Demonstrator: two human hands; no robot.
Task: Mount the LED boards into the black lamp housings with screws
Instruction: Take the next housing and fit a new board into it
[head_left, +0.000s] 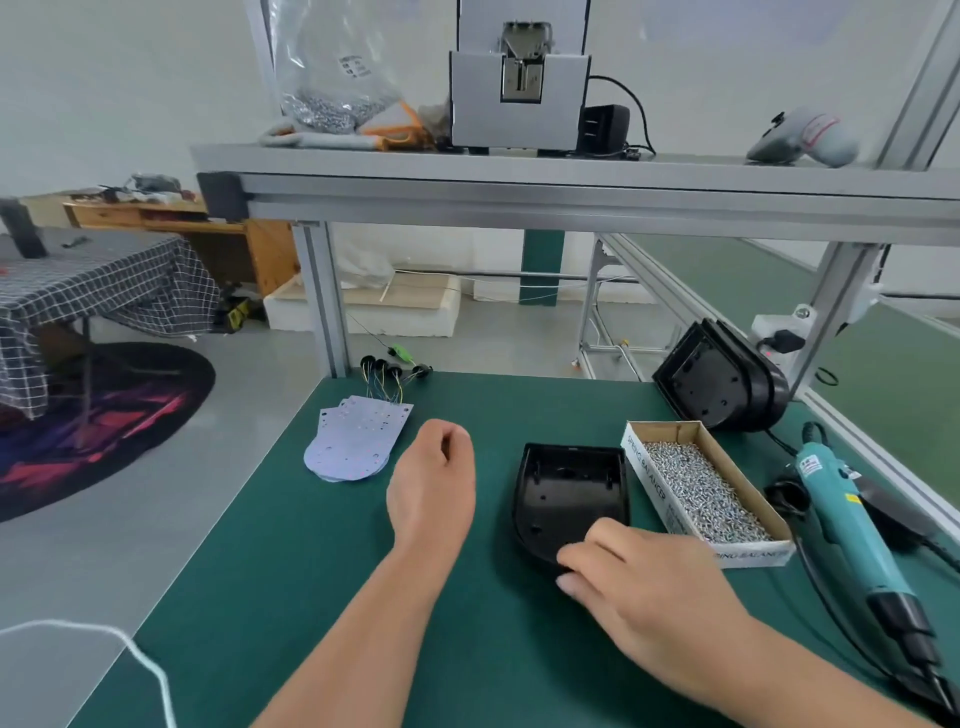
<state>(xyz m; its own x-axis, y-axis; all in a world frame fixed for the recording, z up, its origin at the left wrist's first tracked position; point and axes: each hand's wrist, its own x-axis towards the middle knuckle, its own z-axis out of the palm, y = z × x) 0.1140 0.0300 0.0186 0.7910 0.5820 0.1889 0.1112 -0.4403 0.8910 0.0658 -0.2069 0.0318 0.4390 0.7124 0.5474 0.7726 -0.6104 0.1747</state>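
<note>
The right hand (644, 587) is gripping the near rim of a housing (566, 483) lying open side up on the green surface (311, 571), its fingers (574, 564) curling round the edge, just beside the box (644, 483) of screws (701, 483). The left hand (431, 483) is hovering between the housing and the stacked boards (353, 441), loosely curled and holding nothing. More housings (722, 384) are leaning behind the box, and a screwdriver (852, 525) is lying to its right.
</note>
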